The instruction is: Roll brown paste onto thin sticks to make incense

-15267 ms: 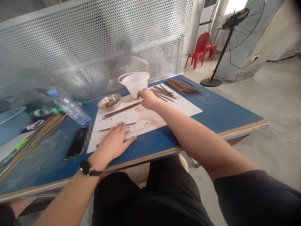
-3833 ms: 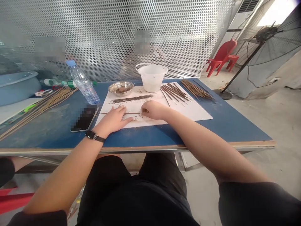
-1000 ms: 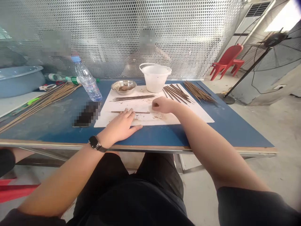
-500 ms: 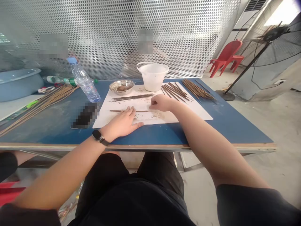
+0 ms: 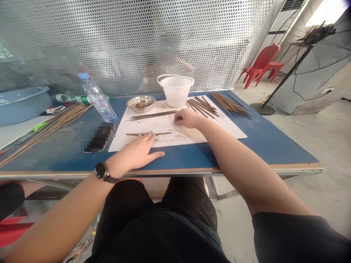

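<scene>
My left hand [image 5: 139,148] lies palm down at the front of a white board [image 5: 230,129], fingers stretched out over a brown stick [image 5: 163,133]. The stick looks like an incense stick, thick and coated with a thin end; its middle is under my fingers. My right hand [image 5: 185,118] is curled, fingertips together, above the board just beyond the stick's right end. Whatever it pinches, if anything, is hidden. Behind the hands lies a row of thin dark sticks [image 5: 150,115]. Further right on the board, thicker brown sticks [image 5: 204,105] are spread out.
A white bucket [image 5: 177,91] and a metal bowl [image 5: 140,103] with a brown lump stand at the back. A bottle [image 5: 100,100], a phone [image 5: 99,138] and long thin sticks [image 5: 55,122] lie left. Another stick bundle [image 5: 229,104] is at right. Perforated metal [image 5: 117,47] rises behind.
My left hand has slid back toward me, and the brown stick under it has shifted the same way. My right hand has come away from the stick's right end.
</scene>
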`<state>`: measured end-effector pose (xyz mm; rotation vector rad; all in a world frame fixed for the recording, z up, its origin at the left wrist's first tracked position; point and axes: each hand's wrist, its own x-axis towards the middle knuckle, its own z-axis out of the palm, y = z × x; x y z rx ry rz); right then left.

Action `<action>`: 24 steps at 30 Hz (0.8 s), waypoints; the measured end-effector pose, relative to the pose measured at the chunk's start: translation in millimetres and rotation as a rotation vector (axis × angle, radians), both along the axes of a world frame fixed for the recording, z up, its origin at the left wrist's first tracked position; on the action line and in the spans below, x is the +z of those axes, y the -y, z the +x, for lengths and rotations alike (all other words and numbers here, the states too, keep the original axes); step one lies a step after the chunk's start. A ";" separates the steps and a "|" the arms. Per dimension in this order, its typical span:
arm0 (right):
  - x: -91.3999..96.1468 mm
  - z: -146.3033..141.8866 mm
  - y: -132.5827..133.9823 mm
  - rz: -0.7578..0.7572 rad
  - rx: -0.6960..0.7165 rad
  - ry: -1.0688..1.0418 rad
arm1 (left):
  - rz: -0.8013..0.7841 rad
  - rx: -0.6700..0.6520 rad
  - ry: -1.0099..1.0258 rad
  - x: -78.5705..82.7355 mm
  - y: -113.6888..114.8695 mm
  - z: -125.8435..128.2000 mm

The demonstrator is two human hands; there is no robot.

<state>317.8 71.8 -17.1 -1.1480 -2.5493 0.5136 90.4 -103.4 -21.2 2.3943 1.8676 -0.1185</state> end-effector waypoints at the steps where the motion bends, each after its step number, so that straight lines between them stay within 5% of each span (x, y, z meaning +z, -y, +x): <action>1: -0.1 -0.5 0.2 0.001 -0.004 -0.010 | 0.005 -0.001 0.001 -0.5 3.7 -0.9; 12: -3.6 -17.0 18.4 0.082 0.138 0.071 | -0.099 0.053 0.002 6.2 -59.4 -3.4; 20: -4.4 -21.8 24.4 0.103 0.148 0.117 | -0.024 -0.027 -0.055 7.6 -22.4 -2.2; 24: -3.7 -26.8 32.3 0.078 0.188 0.068 | 0.094 -0.073 0.001 6.5 -24.8 -7.1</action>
